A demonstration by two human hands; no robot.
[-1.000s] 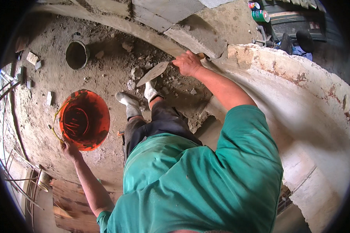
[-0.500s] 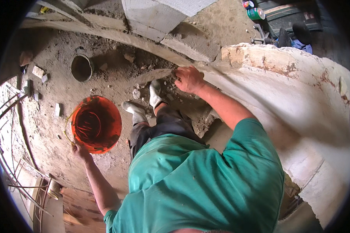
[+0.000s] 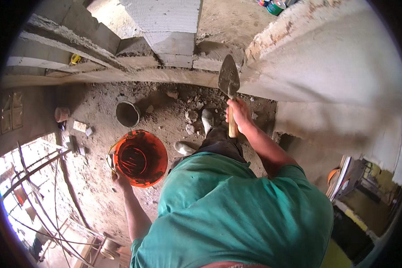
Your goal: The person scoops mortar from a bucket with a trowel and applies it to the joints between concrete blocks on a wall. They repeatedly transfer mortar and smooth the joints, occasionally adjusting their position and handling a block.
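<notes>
A pointed trowel point(image 3: 228, 77) with a light wooden handle is in my right hand point(image 3: 241, 116), fingers closed round the grip. Its grey-stained blade points away from me, toward the foot of the wall. On my left, my left hand point(image 3: 120, 179) is closed at the near left edge of an orange bucket point(image 3: 160, 154), by its yellowish handle point(image 3: 110, 157). Dark residue smears the bucket's inside, and its mouth faces up at me. Whether the fingers grip the rim or only the handle I cannot tell.
A smaller dark bucket point(image 3: 127, 113) stands beyond the orange one. Rubble point(image 3: 191, 116) lies near my pale boots point(image 3: 207, 119). A low block wall point(image 3: 174, 76) crosses ahead, with a yellow tape measure point(image 3: 75, 58) on it. Thin bars point(image 3: 35, 172) stick out at the left.
The trowel has swung from pointing left, low and blurred, to pointing ahead. My view has turned, so the bucket sits farther right in the picture; my left hand stays on it.
</notes>
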